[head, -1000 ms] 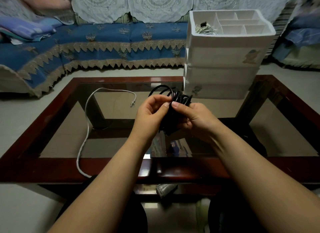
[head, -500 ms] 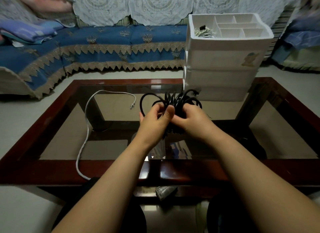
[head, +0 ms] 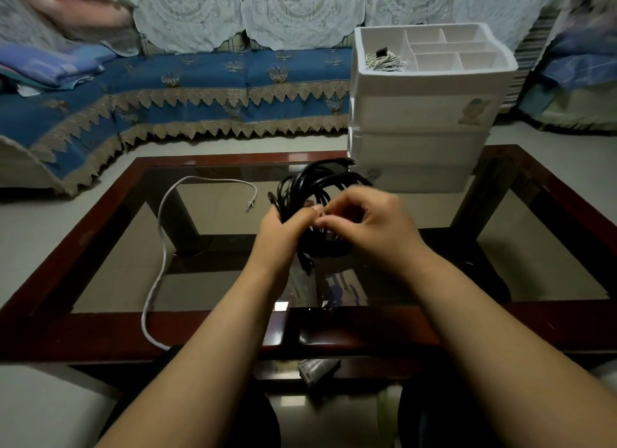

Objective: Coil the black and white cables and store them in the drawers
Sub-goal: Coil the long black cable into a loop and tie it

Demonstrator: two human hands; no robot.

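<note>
A: What are the fingers doing?

B: The left hand [head: 283,229] has its fingers curled round one side of the black cable [head: 312,189], thumb pressed toward the bundle. The right hand [head: 374,224] meets it fingertip to fingertip, its fingers bent in a pinch at the same spot. I judge it is pinching a strand or the cable's end, but the blur hides exactly what.

A: And the bundle itself?

B: A loose coil of many loops, held in the air above the middle of the table [head: 100,331], nearer its far edge. One short tail hangs down below the left hand.

A: How will it handle?

B: Light, I'd say, and springy: the loops fan out wherever nothing grips them. Best held across all the strands at one point, where the hands are now, so the coil cannot open.

A: The other cable?

B: The white cable [head: 162,240] lies uncoiled on the glass along the left side, its plug toward the far edge, its other end running over the near edge.

A: And the drawers?

B: The white drawers [head: 420,140] stand at the far right corner. The divided top tray holds a pale coiled bundle in its left compartment; the drawers below look closed.
</note>
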